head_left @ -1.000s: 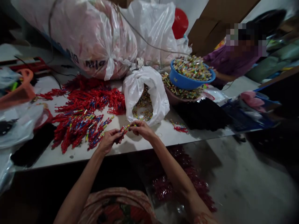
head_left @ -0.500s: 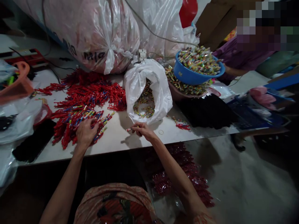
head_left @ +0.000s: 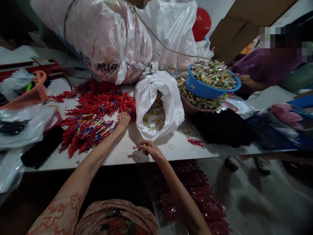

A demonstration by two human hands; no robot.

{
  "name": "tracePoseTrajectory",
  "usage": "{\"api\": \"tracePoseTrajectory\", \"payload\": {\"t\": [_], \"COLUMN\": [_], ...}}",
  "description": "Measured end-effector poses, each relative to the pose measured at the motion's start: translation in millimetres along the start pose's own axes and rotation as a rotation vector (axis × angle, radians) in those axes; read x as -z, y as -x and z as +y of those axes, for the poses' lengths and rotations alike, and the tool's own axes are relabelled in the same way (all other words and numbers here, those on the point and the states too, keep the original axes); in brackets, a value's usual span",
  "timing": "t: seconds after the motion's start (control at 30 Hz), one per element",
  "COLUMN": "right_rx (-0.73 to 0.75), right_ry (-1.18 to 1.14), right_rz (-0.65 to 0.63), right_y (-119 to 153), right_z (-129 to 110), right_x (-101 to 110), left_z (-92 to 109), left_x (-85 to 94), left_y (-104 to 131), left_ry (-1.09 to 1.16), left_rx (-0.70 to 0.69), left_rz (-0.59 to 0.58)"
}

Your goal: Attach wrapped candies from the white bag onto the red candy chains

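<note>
Bare tabletop (head_left: 179,152) before white bag (head_left: 174,109), red pile (head_left: 85,132) blocking left, black stack (head_left: 225,127) right

glossy plast. bag (head_left: 174,94), wrinkled

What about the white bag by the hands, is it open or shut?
Open: the white bag has a wide mouth facing the person, and little colorful pieces show inside.

table (head_left: 177,150): white top | floor (head_left: 246,199): grey, smooth | wall (head_left: 223,7): pale, behind cardboard (head_left: 237,27) | light: dim, glossy reflections on plastic sacks (head_left: 97,36) | edges: deep shadow
</note>
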State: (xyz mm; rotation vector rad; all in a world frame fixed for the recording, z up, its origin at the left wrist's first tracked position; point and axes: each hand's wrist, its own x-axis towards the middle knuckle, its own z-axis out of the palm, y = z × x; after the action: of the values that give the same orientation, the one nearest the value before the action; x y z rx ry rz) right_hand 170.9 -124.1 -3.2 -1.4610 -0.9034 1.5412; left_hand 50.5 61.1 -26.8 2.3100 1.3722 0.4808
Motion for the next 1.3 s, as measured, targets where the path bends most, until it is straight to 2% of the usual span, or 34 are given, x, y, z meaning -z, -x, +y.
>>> {"api": "tracePoseTrajectory", "payload": {"t": [0.1, 0.2, 0.27, 0.37, 0.47, 0.57, 0.67, 0.77, 0.87, 0.93, 1.0, 1.17, 1.3], "right_rx": [0.016, 0.027, 0.04, 0.067, 0.081, 0.084, 0.066, 0.063, 0.112, 0.109, 0.058, 0.005, -0.042], "right_ry": [-0.053, -0.083, -0.091, -0.117, -0.155, -0.17, -0.174, -0.191, -0.237, -0.263, -0.286, -0.38, -0.44], "right_rz": [0.002, 0.0, 0.013, 0.063, 0.107, 0.114, 0.099, 0.111, 0.211, 0.225, 0.16, 0.015, -0.047], "right_y": [0, -2, -4, -10, -15, -17, -17, -18, -18, -17, -16, -15, -16], "right_z": [1, 0, -1, -3, -5, -7, -6, -3, -1, 0, 0, 0, 2], "right_x": [0, -4, -8, -15, -25, -37, -47, -51, -49, -46, -45, -47, -46], "left_z": [-6, -4, -1, 0, -1, 1, 4, 4, 3, 3, 4, 10, 9], "left_x": [7.7, 19.9, 24.9, 23.3, 17.8, 19.7, 26.7, 29.4, 27.4, 25.8, 24.9, 23.6, 21.9], "left_y": [15, 35, 52, 86, 124, 152, 165, 166, 163, 160, 157, 154, 157], "left_ry": [-0.004, 0.082, 0.289, 0.844, 1.393, 1.645, 1.684, 1.64, 1.666, 1.698, 1.715, 1.753, 1.74], "left_rx": [-0.02, 0.004, 0.079, 0.322, 0.578, 0.644, 0.612, 0.645, 0.72, 0.75, 0.756, 0.812, 0.849], "left_rz": [0.006, 0.116, 0.255, 0.37, 0.288, 0.13, 0.011, -0.004, 0.147, 0.273, 0.313, 0.292, 0.195]}}
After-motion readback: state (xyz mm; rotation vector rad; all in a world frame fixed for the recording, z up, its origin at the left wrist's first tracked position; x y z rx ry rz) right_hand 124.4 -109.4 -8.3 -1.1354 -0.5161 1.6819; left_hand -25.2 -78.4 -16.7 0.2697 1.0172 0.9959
